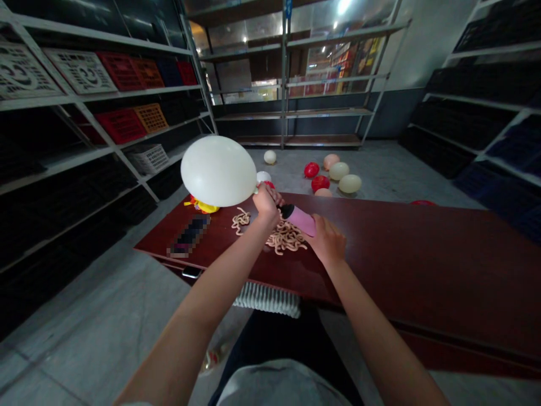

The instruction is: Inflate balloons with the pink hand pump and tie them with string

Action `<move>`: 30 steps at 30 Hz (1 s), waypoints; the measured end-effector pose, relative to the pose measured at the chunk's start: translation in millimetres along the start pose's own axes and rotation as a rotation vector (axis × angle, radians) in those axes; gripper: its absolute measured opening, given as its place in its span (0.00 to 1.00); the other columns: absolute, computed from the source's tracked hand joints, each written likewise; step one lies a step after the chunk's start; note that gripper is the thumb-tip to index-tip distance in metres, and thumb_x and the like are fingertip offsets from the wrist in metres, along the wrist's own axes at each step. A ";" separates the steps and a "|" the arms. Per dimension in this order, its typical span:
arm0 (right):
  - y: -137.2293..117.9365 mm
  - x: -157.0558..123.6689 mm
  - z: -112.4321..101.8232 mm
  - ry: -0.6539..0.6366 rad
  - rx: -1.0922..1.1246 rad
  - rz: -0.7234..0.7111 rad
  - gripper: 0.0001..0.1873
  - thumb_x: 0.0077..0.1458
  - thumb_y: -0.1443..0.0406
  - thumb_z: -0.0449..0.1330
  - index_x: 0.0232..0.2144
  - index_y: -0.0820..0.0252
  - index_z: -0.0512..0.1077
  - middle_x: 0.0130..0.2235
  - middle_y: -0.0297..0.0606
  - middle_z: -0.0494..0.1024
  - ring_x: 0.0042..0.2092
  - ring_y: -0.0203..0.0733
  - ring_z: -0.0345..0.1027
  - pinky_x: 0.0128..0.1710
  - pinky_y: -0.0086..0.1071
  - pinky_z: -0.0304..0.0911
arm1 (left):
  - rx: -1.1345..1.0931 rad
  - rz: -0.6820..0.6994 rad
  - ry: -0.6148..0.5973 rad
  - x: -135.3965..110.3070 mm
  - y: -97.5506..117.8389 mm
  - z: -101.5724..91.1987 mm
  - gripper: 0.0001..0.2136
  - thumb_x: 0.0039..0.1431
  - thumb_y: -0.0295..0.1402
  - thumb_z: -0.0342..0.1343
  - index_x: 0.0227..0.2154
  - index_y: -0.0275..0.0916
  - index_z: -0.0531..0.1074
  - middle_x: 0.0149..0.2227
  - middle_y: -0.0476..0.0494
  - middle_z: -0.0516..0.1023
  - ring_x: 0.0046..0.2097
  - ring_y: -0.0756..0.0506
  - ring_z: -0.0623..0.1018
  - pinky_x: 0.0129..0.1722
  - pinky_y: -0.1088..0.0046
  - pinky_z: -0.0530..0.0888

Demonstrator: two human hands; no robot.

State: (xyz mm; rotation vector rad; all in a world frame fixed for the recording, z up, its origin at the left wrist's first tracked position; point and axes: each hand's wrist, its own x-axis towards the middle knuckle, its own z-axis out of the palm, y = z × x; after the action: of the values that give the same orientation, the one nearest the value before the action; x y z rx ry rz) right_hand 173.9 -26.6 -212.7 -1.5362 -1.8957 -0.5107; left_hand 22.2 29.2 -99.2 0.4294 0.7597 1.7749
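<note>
A large inflated white balloon [218, 171] hangs over the far left part of the table, its neck pinched in my left hand [267, 202]. My right hand [328, 241] is wrapped round the pink body of a balloon pump [301, 220]. The pump's black end points at my left hand; whether the nozzle sits inside the balloon's neck is hidden by my fingers. Below the pump lies a pile of curly beige strands [286, 238], and a smaller heap of the same strands [240, 220] is to its left.
Yellow and red limp pieces [205, 206] and a blurred-out flat dark object [190, 235] lie on the table's [406, 254] left end. Several inflated balloons [350, 183] rest on the floor beyond. Shelves with crates [120, 125] line the left side; metal racks [284, 113] stand behind.
</note>
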 end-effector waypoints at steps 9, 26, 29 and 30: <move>-9.4 -0.5 -7.9 -0.091 -0.091 -0.176 0.21 0.58 0.57 0.58 0.50 0.61 0.69 0.39 0.44 0.77 0.38 0.46 0.69 0.34 0.34 0.54 | -0.048 0.016 0.155 23.0 68.0 -54.2 0.21 0.65 0.38 0.51 0.20 0.42 0.46 0.18 0.53 0.43 0.22 0.51 0.44 0.21 0.72 0.47; 0.9 -3.6 5.1 -0.037 0.199 0.120 0.23 0.53 0.56 0.60 0.49 0.61 0.68 0.39 0.44 0.81 0.36 0.48 0.75 0.32 0.34 0.62 | 0.012 0.288 -0.235 -13.9 90.4 48.0 0.22 0.66 0.42 0.51 0.19 0.40 0.52 0.16 0.55 0.46 0.15 0.55 0.51 0.17 0.77 0.50; 4.5 -2.7 6.3 -0.043 0.218 0.216 0.22 0.53 0.54 0.59 0.47 0.60 0.68 0.37 0.44 0.80 0.35 0.48 0.74 0.31 0.34 0.61 | -0.002 0.241 -0.209 -20.1 57.1 56.6 0.24 0.60 0.49 0.57 0.19 0.41 0.54 0.17 0.55 0.48 0.15 0.55 0.55 0.16 0.77 0.53; 5.0 -2.3 6.3 -0.047 0.225 0.234 0.22 0.53 0.54 0.59 0.46 0.60 0.68 0.37 0.44 0.80 0.35 0.48 0.74 0.31 0.34 0.61 | -0.006 0.225 -0.205 -21.4 44.1 56.8 0.24 0.57 0.51 0.59 0.19 0.41 0.54 0.16 0.55 0.48 0.15 0.54 0.55 0.15 0.77 0.53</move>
State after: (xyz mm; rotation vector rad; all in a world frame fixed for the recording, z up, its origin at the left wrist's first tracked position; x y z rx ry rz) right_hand 177.5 -22.9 -219.2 -1.6022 -1.7127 -0.1535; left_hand 33.5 16.6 -26.1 0.7038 0.5787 1.9047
